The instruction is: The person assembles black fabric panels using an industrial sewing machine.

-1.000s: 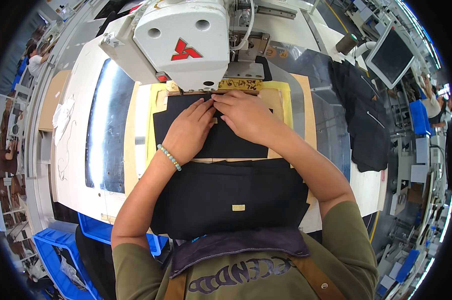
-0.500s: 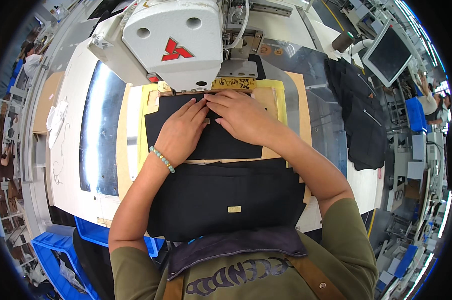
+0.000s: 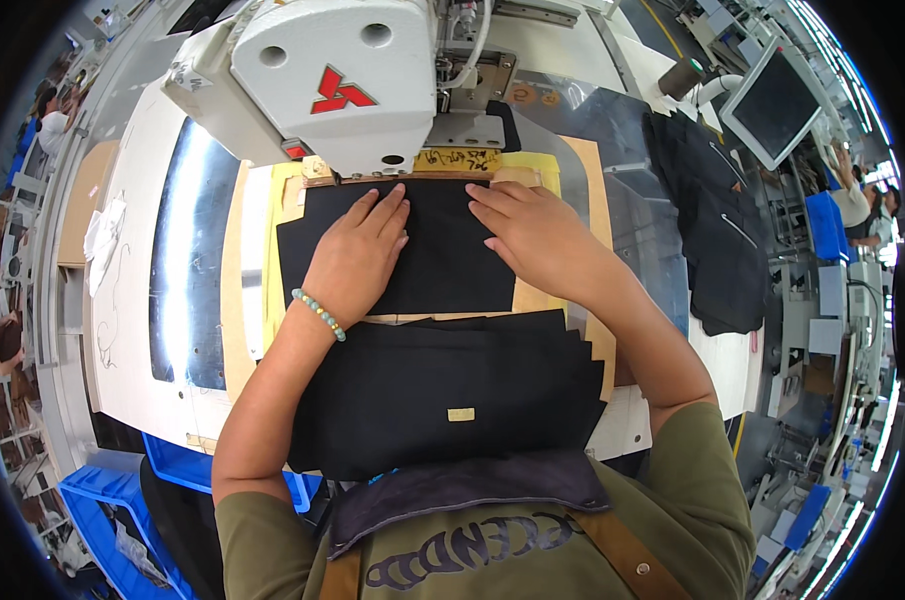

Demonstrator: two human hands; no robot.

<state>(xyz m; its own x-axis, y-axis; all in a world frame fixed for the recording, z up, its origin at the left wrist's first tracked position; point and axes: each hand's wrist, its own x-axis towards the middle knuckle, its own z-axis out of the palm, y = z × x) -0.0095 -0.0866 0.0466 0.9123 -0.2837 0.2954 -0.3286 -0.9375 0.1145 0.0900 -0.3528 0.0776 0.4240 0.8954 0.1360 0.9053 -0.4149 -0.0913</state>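
A black fabric panel (image 3: 437, 255) lies flat on a yellow-edged template under the front of a white industrial sewing machine head (image 3: 337, 85). My left hand (image 3: 357, 245) rests flat on the panel's left half, fingers stretched toward its far edge. On the right half lies my right hand (image 3: 542, 235), fingers extended and fingertips near the same edge. Between the hands the black cloth shows bare. Closer to me, a stack of black fabric pieces (image 3: 372, 390) bears a small yellowish label (image 3: 460, 414) on top.
More black pieces with pale zip-like strips (image 3: 722, 250) lie at the right. A screen (image 3: 775, 108) and a thread cone (image 3: 680, 79) stand at the far right. Blue crates (image 3: 122, 540) sit at lower left. White scrap cloth (image 3: 104, 232) lies on the left table side.
My right hand has slid right along the panel, away from my left hand, opening a gap between them. My left hand stays on the cloth. The whole view has shifted slightly.
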